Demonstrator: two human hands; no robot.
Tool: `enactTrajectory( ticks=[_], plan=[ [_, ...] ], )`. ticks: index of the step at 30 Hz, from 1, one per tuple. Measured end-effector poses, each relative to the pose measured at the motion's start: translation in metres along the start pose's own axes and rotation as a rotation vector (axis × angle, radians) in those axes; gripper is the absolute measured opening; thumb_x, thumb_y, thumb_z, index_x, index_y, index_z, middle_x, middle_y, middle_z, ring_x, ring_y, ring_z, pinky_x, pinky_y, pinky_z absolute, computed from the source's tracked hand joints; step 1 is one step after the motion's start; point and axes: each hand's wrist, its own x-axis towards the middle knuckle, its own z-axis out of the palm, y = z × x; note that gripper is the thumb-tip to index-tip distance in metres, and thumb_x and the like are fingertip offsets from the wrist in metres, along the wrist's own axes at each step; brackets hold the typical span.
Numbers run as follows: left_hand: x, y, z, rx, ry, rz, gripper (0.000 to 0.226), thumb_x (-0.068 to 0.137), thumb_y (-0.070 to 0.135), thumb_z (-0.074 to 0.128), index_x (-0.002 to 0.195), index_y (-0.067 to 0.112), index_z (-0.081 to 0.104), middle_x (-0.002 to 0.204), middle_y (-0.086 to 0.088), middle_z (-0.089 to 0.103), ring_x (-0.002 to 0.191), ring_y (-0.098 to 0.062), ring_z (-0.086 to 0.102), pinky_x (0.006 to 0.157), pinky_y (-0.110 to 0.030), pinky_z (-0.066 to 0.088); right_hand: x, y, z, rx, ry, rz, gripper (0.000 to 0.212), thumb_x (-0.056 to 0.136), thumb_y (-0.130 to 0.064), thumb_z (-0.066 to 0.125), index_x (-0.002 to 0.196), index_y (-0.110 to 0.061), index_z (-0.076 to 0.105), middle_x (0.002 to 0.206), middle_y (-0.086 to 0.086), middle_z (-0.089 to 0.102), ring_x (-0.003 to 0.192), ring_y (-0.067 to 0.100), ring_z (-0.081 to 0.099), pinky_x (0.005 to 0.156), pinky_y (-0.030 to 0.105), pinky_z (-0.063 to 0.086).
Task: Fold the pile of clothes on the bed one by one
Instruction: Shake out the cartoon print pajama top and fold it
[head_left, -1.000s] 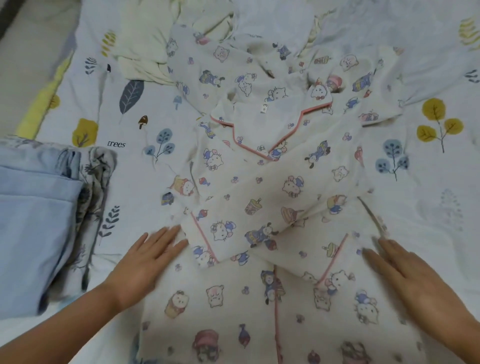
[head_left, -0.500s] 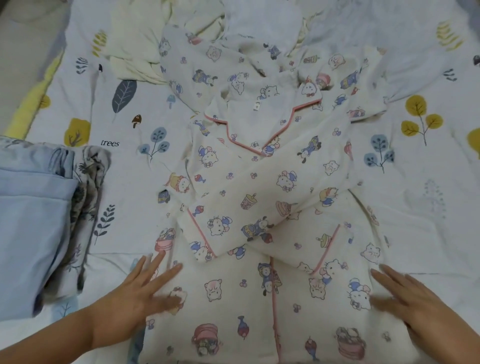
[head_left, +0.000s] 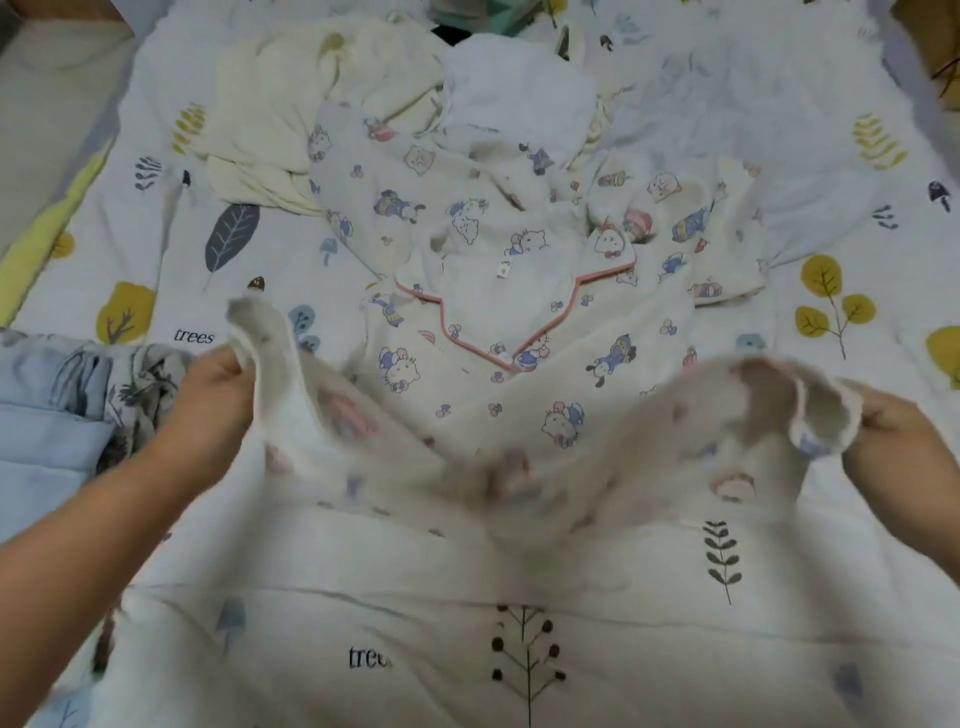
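Note:
A white cartoon-print pyjama top (head_left: 498, 364) with pink piping lies collar-up in the middle of the bed. Its lower hem is lifted off the sheet and blurred with motion. My left hand (head_left: 208, 410) grips the hem's left corner, my right hand (head_left: 893, 431) grips the right corner. Both corners are raised and carried toward the collar. Behind the top lies the unfolded pile: a cream garment (head_left: 291, 124), a white garment (head_left: 519, 98) and more cartoon-print fabric (head_left: 691, 218).
A stack of folded clothes, light blue (head_left: 47, 457) with a leaf-print piece beside it, sits at the left edge. The bed sheet (head_left: 519, 649) with tree and leaf prints shows bare in front of me. The bed's left edge meets a grey floor (head_left: 47, 119).
Both hands were pressing flat on the lower part of the top. They have now grasped the hem corners and lifted them up and away from me, baring the sheet beneath.

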Motion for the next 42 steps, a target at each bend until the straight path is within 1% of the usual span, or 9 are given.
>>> enactTrajectory(
  ticks=[3,7,10,14,18,27,31,37,42],
  plan=[
    [0.043,0.026,0.017,-0.111,0.084,0.053,0.014,0.083,0.006,0.057,0.070,0.010,0.057,0.049,0.008,0.059,0.052,-0.011,0.052,0.050,-0.020,0.042,0.051,-0.012,0.002,0.122,0.130,0.091,0.029,0.082,-0.001,0.058,0.068,-0.024,0.069,0.067,-0.011,0.066,0.073,0.015,0.057,0.063,0.026,0.048],
    [0.094,0.033,0.041,-0.099,0.295,0.031,0.031,0.094,0.013,0.046,0.064,0.020,0.048,0.057,0.010,0.053,0.049,0.001,0.050,0.048,-0.011,0.040,0.118,-0.005,0.012,0.116,0.313,0.141,0.025,0.089,-0.013,0.053,0.065,-0.022,0.054,0.052,-0.014,0.056,0.062,0.008,0.047,0.060,0.026,0.040],
    [0.121,0.010,0.058,0.130,0.314,-0.088,0.031,0.093,0.033,0.050,0.093,0.004,0.059,0.082,-0.011,0.056,0.069,-0.021,0.054,0.072,-0.027,0.049,0.142,0.009,0.029,-0.053,0.283,0.260,0.017,0.092,-0.030,0.051,0.092,-0.014,0.058,0.088,0.006,0.061,0.082,0.020,0.054,0.074,0.033,0.043],
    [0.116,-0.023,0.075,0.411,0.202,-0.321,0.063,0.088,0.052,0.048,0.121,-0.002,0.047,0.096,-0.014,0.055,0.097,-0.035,0.056,0.080,-0.036,0.039,0.133,0.027,0.050,-0.219,0.221,0.510,0.061,0.089,-0.050,0.050,0.131,-0.006,0.044,0.128,0.018,0.052,0.114,0.034,0.050,0.090,0.037,0.038],
    [0.088,-0.043,0.078,0.610,0.137,-0.307,0.062,0.086,0.058,0.042,0.113,0.003,0.052,0.112,-0.019,0.059,0.107,-0.038,0.054,0.088,-0.040,0.039,0.107,0.031,0.054,-0.257,0.119,0.526,0.047,0.077,-0.055,0.053,0.088,-0.009,0.057,0.084,0.009,0.062,0.073,0.024,0.054,0.067,0.033,0.037],
    [0.051,-0.057,0.082,0.580,0.133,-0.216,0.041,0.092,0.035,0.050,0.067,0.004,0.041,0.063,-0.005,0.044,0.067,-0.027,0.041,0.061,-0.034,0.027,0.083,0.038,0.058,-0.266,-0.126,0.620,0.047,0.084,-0.046,0.061,0.101,-0.003,0.060,0.093,0.015,0.067,0.084,0.031,0.064,0.081,0.041,0.052],
    [0.037,-0.052,0.061,0.565,0.187,-0.109,0.030,0.093,0.030,0.050,0.077,0.005,0.046,0.063,-0.002,0.043,0.071,-0.026,0.040,0.065,-0.033,0.026,0.064,0.028,0.040,-0.316,-0.039,0.511,0.025,0.085,-0.036,0.063,0.075,-0.013,0.064,0.062,0.002,0.065,0.062,0.020,0.060,0.055,0.027,0.041],
    [-0.020,-0.076,0.037,0.700,-0.014,-0.222,0.037,0.090,0.031,0.057,0.064,0.004,0.052,0.059,-0.009,0.057,0.061,-0.027,0.053,0.053,-0.032,0.032,0.004,0.047,0.034,-0.395,-0.227,0.696,0.031,0.079,-0.034,0.069,0.057,-0.013,0.067,0.051,-0.004,0.066,0.061,0.022,0.064,0.063,0.029,0.044],
    [0.005,-0.069,0.053,0.419,0.088,-0.329,0.050,0.087,0.044,0.057,0.122,0.009,0.050,0.106,-0.003,0.056,0.105,-0.030,0.056,0.086,-0.039,0.041,0.015,0.051,0.057,-0.235,0.067,0.560,0.047,0.083,-0.053,0.058,0.116,-0.020,0.050,0.092,-0.003,0.059,0.089,0.023,0.056,0.081,0.039,0.041]
  ],
)
